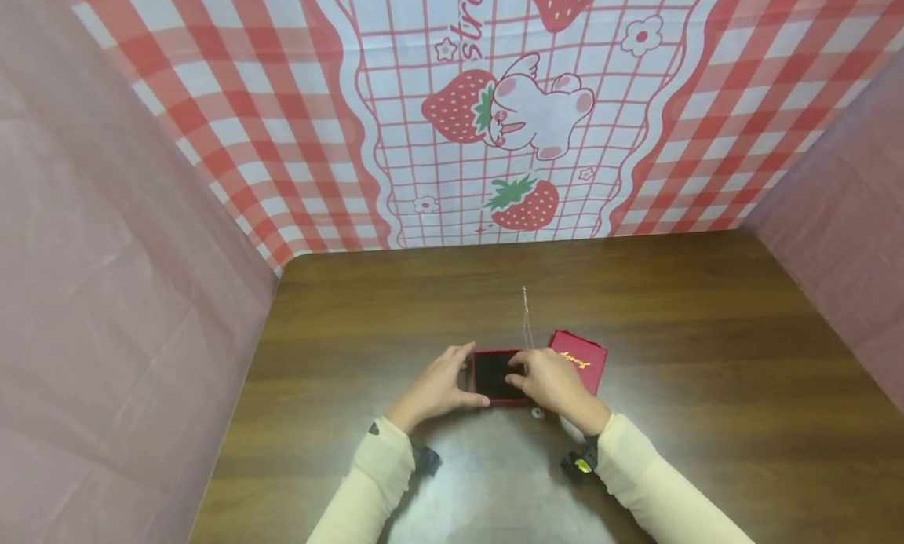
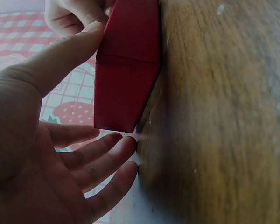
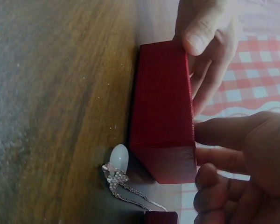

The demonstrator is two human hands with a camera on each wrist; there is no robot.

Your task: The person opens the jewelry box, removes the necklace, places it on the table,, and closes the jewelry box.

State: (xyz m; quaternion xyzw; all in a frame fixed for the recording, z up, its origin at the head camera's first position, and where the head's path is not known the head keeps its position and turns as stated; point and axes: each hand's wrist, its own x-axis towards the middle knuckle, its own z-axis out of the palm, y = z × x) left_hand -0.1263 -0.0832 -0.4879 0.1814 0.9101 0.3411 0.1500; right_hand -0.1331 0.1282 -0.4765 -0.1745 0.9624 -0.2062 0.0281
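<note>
A red jewelry box (image 1: 510, 403) with a black padded insert (image 1: 492, 375) lies uncovered on the table. My left hand (image 1: 441, 385) holds its left end, with the thumb (image 2: 79, 49) on the near edge and the fingers around the far side. Over the right end is my right hand (image 1: 554, 381); its thumb and index finger reach over the rim onto the insert, while its other fingers (image 3: 212, 198) are bent. A silver necklace (image 1: 526, 312) runs beneath the right hand, its white pendant (image 3: 119, 158) lying beside the box.
The red lid (image 1: 592, 363) with gold lettering lies right of the box, partly behind the right hand. A brown wooden table (image 1: 339, 316) stretches around everything. Behind it hangs a strawberry-print cloth (image 1: 526, 136), with pink cloth (image 1: 127, 293) at both sides.
</note>
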